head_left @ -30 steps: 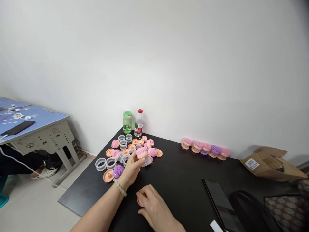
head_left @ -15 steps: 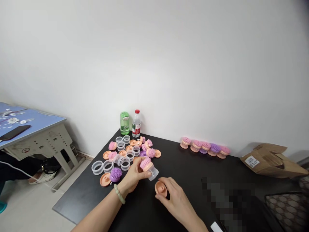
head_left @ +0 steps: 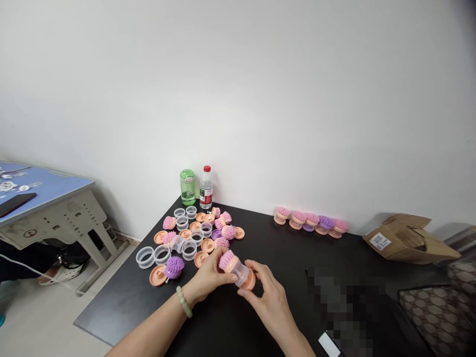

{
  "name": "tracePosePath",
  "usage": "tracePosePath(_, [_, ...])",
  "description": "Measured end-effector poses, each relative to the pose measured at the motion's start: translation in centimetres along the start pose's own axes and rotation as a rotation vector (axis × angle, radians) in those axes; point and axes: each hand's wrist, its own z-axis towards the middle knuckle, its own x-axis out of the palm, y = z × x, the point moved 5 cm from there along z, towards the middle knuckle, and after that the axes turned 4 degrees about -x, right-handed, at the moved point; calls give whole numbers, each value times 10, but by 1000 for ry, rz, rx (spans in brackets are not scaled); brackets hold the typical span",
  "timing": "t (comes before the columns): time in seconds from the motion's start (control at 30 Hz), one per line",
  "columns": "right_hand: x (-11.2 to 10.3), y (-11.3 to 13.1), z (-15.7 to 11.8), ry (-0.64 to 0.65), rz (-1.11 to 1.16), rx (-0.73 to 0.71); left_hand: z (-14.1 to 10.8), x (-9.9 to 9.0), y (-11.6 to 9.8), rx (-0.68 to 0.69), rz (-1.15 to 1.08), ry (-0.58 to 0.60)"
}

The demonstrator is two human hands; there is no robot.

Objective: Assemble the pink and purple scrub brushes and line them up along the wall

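My left hand (head_left: 208, 276), with a beaded bracelet at the wrist, is closed around a pink-bristled scrub brush head (head_left: 228, 260) joined to a clear plastic ring (head_left: 241, 272). In my right hand (head_left: 268, 293) is an orange round cap (head_left: 248, 281), pinched between thumb and fingers. The cap meets the open end of the clear ring; whether it is fastened I cannot tell. Left of my hands lie loose clear rings (head_left: 162, 254), orange caps (head_left: 158, 275) and pink and purple brush heads (head_left: 174, 267).
Several complete brushes (head_left: 297, 219) stand in a row along the wall. A green bottle (head_left: 188, 187) and a red-capped water bottle (head_left: 206, 187) stand at the table's back corner. A brown paper bag (head_left: 411, 240) lies to the right. A blue desk (head_left: 48, 191) stands at far left.
The two hands have come together. The orange cap in my right hand, earlier apart from the clear ring, is now against its open end.
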Motion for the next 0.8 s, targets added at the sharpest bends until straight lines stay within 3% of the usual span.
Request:
tracePosePath(0.27, [-1, 6, -1, -149, 39, -80, -1, 1, 4, -14, 0, 5])
tracePosePath(0.37, [-2, 5, -2, -178, 53, -91, -2, 3, 7, -54, -123, 2])
tracePosePath(0.8, [-7, 10, 2, -109, 12, -212, -6, 10, 9, -160, -439, -1])
